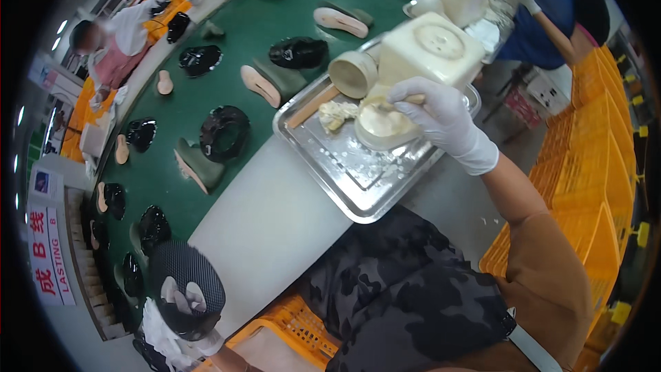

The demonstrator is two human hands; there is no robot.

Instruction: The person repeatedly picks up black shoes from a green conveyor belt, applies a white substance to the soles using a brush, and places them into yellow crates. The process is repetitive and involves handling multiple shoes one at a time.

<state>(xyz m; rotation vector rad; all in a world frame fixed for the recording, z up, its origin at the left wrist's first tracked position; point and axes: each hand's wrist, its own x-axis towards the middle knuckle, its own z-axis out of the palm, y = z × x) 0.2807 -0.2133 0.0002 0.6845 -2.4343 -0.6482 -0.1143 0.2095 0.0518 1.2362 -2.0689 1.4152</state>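
Note:
My left hand [184,297], in a white glove, is at the lower left with its fingers inside the opening of a black shoe upper [201,272], gripping it. A crumpled white cloth or glove [160,334] hangs beside it. My right hand [447,127], also gloved in white, is closed on the wooden handle of a brush [416,98]. The brush's lower end is hidden in a round cup [382,142] of pale glue. That cup stands on a metal tray [330,196], next to a glue-caked lump [337,116] and a wooden stick [310,107].
A white glue container [430,48] and a tipped cream cup [352,74] stand at the tray's far side. Green shoe lasts [200,165] and black uppers [225,132] lie on the green belt [165,145]. Orange crates [585,165] line the right. Co-workers [127,34] stand across the belt and at the far right.

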